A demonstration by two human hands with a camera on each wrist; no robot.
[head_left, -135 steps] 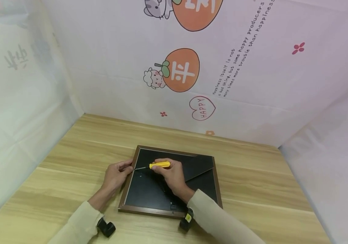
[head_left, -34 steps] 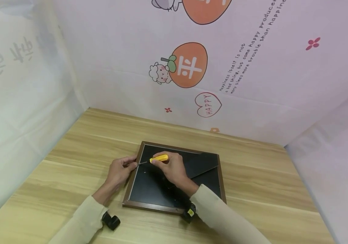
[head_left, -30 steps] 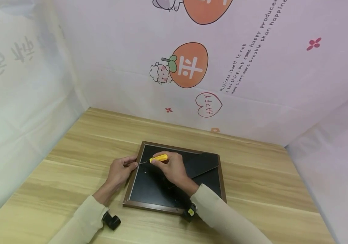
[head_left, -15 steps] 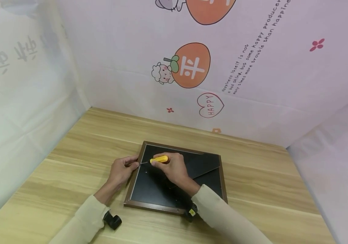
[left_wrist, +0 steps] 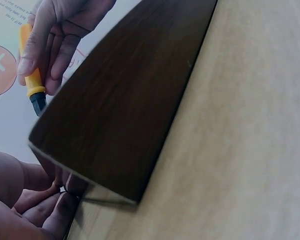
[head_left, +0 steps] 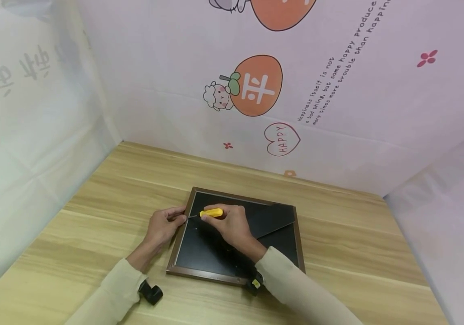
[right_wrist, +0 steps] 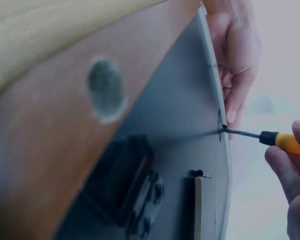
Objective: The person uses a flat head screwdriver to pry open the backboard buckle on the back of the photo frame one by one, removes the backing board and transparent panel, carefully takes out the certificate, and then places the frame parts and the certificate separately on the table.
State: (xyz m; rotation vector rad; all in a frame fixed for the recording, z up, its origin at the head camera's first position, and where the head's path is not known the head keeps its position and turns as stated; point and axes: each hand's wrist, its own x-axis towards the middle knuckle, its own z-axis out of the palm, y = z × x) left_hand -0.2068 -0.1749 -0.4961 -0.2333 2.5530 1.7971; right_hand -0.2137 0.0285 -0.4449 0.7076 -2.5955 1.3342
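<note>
A brown picture frame (head_left: 207,274) lies face down on the table, its black backing board (head_left: 199,255) upward. My right hand (head_left: 232,225) grips the yellow handle of a screwdriver (head_left: 211,212); its shaft points left. In the right wrist view the screwdriver's tip meets a small dark tab (right_wrist: 220,125) at the inner side of the frame's rim. My left hand (head_left: 160,228) holds the frame's left side near that tip, the thumb on the rim. From the left wrist, the frame's dark outer side (left_wrist: 125,100) covers much of the view.
A flat black stand leg (head_left: 274,221) lies on the backing board, to the right of my right hand. Wood-grain table (head_left: 350,248) surrounds the frame. A printed white sheet (head_left: 167,90) rises behind, and pale sheets stand left and right.
The whole head view has shifted slightly, with the frame and hands now a little further right and up. Both hands keep their holds, and the screwdriver tip stays at the left rim.
</note>
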